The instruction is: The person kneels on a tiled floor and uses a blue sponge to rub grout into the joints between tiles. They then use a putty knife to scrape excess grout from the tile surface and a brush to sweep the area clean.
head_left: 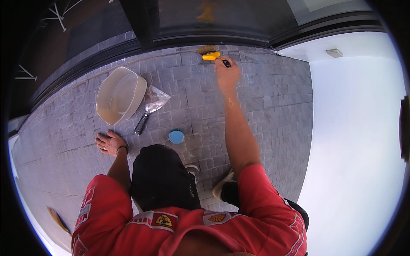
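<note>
My right hand (227, 73) is stretched far forward, its fingers closed round the black handle of a yellow brush (211, 56). The brush's tan bristles touch or nearly touch the grey stone paving, close to the dark frame at the far side. My left hand (110, 143) lies flat on the paving with its fingers spread, holding nothing. Just beyond it stands a translucent plastic tub (121, 96). A scraper (152, 102) with a wide, stained metal blade and a black handle lies right of the tub. Nearer to me is a small round blue object (176, 136).
Along the far side runs a dark door or window frame (213, 42) with glass that reflects the brush. A white wall (354, 128) borders the paving on the right. At the lower left lies a brownish bristled thing (59, 219), perhaps another brush. My knee and shoes are close below.
</note>
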